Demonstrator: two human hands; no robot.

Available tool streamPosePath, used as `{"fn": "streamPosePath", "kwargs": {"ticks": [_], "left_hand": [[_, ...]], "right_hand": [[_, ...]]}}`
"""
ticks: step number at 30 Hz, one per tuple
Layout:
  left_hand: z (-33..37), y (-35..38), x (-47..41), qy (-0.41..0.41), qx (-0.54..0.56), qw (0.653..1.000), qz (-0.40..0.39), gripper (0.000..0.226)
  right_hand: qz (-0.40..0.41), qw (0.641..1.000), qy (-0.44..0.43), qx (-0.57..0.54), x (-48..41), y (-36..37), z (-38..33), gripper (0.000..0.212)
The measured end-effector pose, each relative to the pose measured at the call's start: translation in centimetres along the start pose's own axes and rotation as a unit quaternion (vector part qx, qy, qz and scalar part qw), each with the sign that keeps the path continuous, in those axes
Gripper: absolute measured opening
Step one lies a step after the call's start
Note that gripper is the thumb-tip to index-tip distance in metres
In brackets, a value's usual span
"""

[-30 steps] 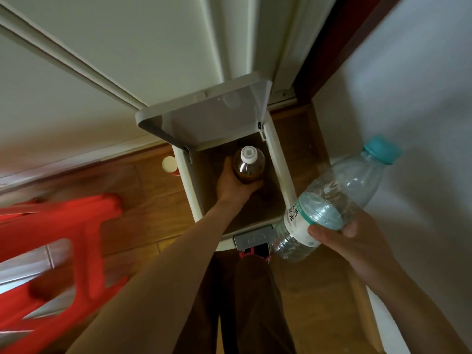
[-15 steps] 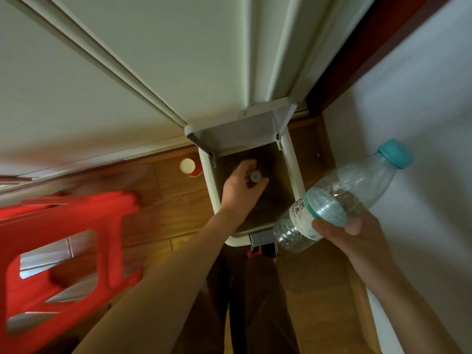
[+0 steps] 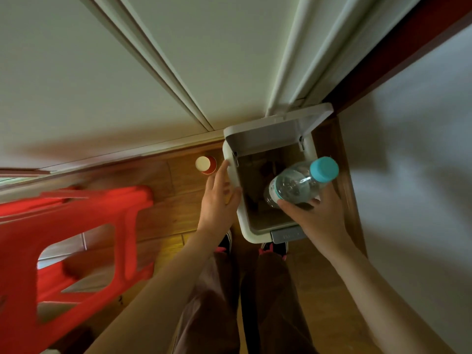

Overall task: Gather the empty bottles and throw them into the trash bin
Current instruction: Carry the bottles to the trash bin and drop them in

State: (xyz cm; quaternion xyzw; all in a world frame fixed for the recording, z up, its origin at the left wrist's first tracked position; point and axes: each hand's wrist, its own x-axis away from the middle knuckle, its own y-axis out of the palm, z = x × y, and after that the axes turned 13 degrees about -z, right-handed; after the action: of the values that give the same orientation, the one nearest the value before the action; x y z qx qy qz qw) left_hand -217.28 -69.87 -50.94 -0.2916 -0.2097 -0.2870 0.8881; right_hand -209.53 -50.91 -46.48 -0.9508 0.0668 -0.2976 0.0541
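Note:
A white pedal trash bin (image 3: 233,172) stands on the wooden floor against the wall, its lid (image 3: 275,132) raised. My right hand (image 3: 315,217) grips a clear plastic bottle (image 3: 293,186) with a teal cap, held tilted over the bin's opening. My left hand (image 3: 217,198) is empty, fingers straight, just outside the bin's left rim. The inside of the bin is dark; I cannot make out the brown bottle in it.
A red paper cup (image 3: 205,164) stands on the floor left of the bin. A red plastic stool (image 3: 69,241) fills the left side. My feet are at the bin's grey pedal (image 3: 287,235). A white wall (image 3: 413,187) is close on the right.
My left hand let go of the brown bottle in the bin and drew out to the left rim. My right hand brought the clear bottle over the opening.

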Motion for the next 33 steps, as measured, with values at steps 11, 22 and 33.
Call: {"fn": "streamPosePath", "kwargs": {"ticks": [11, 22, 33], "left_hand": [[-1.9, 0.4, -0.4, 0.02, 0.06, 0.998, 0.001, 0.069], [-0.1, -0.9, 1.1, -0.013, 0.047, 0.999, -0.021, 0.053], [23.6, -15.3, 19.4, 0.09, -0.165, 0.982, -0.023, 0.022]], "right_hand": [[-0.005, 0.994, -0.016, 0.105, -7.9, 4.5, 3.8, 0.066], [0.001, 0.997, 0.013, 0.073, -5.1, 3.6, 2.2, 0.054], [0.038, 0.972, -0.05, 0.225, 15.7, -2.8, -21.5, 0.046]]}}
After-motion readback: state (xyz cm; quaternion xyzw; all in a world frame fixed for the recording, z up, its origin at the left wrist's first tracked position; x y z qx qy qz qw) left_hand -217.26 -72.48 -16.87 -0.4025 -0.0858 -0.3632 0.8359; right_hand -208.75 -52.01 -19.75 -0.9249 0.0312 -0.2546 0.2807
